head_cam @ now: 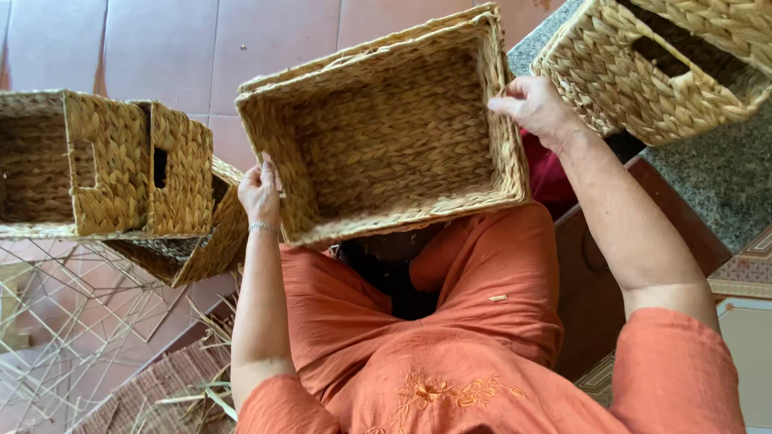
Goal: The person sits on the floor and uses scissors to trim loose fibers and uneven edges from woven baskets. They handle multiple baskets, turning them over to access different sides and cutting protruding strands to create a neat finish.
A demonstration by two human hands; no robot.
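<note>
A rectangular woven straw basket rests tilted on my lap, its open inside facing me. My left hand grips its left rim, with a thin bracelet on the wrist. My right hand holds the right rim near the upper corner. Nothing lies inside the basket. My orange trousers and sleeves fill the lower part of the view.
Several similar woven baskets with handle cut-outs stand stacked at the left on a red tiled floor. Another basket sits on a grey stone ledge at the upper right. Wire frames and loose straw lie at the lower left.
</note>
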